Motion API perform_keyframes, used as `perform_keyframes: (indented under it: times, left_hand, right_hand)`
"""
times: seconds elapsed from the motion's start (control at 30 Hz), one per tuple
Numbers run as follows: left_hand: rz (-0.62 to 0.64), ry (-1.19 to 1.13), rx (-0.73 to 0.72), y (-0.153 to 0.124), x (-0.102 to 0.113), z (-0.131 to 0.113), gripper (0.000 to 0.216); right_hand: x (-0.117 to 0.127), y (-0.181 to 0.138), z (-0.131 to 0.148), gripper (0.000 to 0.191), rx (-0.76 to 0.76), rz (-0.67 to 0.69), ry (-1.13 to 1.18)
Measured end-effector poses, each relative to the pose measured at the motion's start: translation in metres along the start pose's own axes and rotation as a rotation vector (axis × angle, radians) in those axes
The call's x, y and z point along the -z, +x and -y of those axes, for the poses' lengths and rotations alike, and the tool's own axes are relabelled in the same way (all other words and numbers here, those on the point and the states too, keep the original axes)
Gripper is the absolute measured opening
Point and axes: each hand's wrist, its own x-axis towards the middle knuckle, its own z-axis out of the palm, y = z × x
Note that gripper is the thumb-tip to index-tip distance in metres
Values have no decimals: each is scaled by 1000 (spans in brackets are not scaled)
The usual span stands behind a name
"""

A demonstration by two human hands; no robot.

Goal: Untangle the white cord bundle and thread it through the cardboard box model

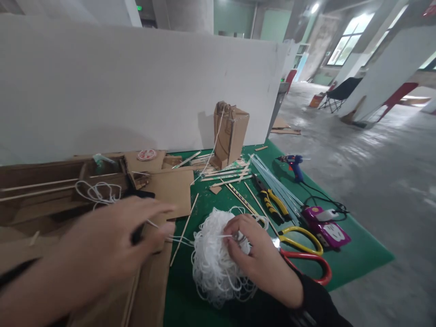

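Observation:
A big tangled bundle of white string (213, 259) lies on the green table near its front edge. My right hand (250, 254) is over the bundle's right side, thumb and forefinger pinched on a strand of it. To the left, my left hand (112, 240) hovers above the cardboard, slightly blurred, with its thumb and forefinger apart. Strands run from the bundle toward that hand and pass behind its thumb. A loose coil of white cord (100, 193) rests on the cardboard box (102, 168) beyond my left hand.
An upright cardboard tower (231, 134) with a string stands at the back among thin wooden sticks (225, 172). On the right lie pliers (272, 202), large scissors (306, 256), a blue glue gun (294, 165) and a purple power socket (325, 227). A white partition (136, 91) rises behind.

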Motion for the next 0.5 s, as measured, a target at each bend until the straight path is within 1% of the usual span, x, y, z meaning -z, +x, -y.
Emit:
perform_keyframes:
  times: [0.03,0.07,0.1,0.17,0.2,0.23,0.3,0.37,0.43,0.5]
  left_hand:
    - [85,32,-79,3,-15,-18,39]
    - [143,42,-139,5,-29,-33,40]
    - [186,33,-180,7,-41,-44,36]
    - [260,34,-209,11,-59,-57,27]
    - [281,39,-219,13,-63,-59,27]
    - [287,42,-224,14,-64,-59,28]
    - [264,15,-218,16,-61,-56,28]
    - [239,-103,-194,17,-52,-52,26]
    - [268,-325,-150,18,-42,-50,25]
    - [306,-628,-84,20,-35,-49,28]
  right_hand:
    - [-3,1,2,12,11,11,2]
    - [-5,2,3,13,25,20,3]
    - [-7,2,4,13,39,28,1]
    - [-12,4,5,13,53,36,-12]
    - [-14,4,4,13,49,37,-19]
    - [-15,4,3,12,45,37,-24]
    - [-17,5,2,10,31,45,-33]
    - [-19,5,1,10,29,60,-25]
    - [-22,4,1,11,37,74,-11]
    - [-25,4,0,14,41,82,-3]
